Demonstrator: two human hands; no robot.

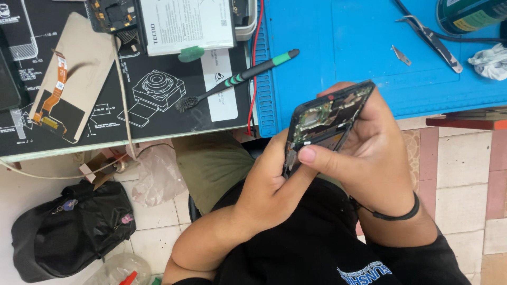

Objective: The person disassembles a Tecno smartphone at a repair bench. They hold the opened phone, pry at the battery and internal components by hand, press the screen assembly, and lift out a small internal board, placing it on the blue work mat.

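An opened black phone frame with its green circuit board exposed is tilted above my lap. My right hand wraps around its right side, thumb reaching across the lower edge. My left hand presses against the frame's lower left corner from below. On the dark mat to the left lie a black brush with a green-banded handle, a beige phone back panel with an orange flex cable and a second opened phone with a white battery.
A blue work mat carries tweezers, a small blade, a crumpled tissue and a round container. A red wire runs between the mats. A black bag and a plastic bag lie on the tiled floor.
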